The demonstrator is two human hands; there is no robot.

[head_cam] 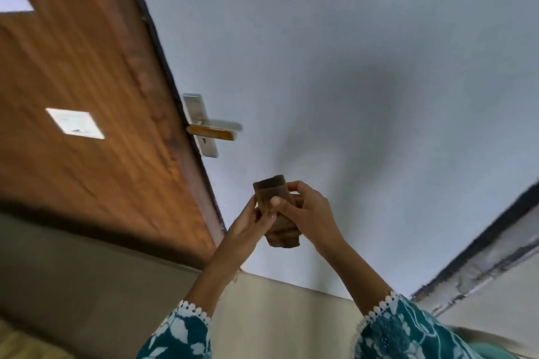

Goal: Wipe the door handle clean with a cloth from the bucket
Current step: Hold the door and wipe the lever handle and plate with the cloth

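Below the silver lever door handle (214,128), at its 5 o'clock, 2 hands, left hand (250,220) and right hand (306,211), pinched a folded brown cloth (275,207), fingers closed around it.

A pale blue-grey wall (335,52) fills most of what I see, a soft dark shadow (370,90) across it. To my left stands a brown wooden door (87,73), daylight patches on it. Below, a beige floor (280,318) meets the wall's bottom edge.
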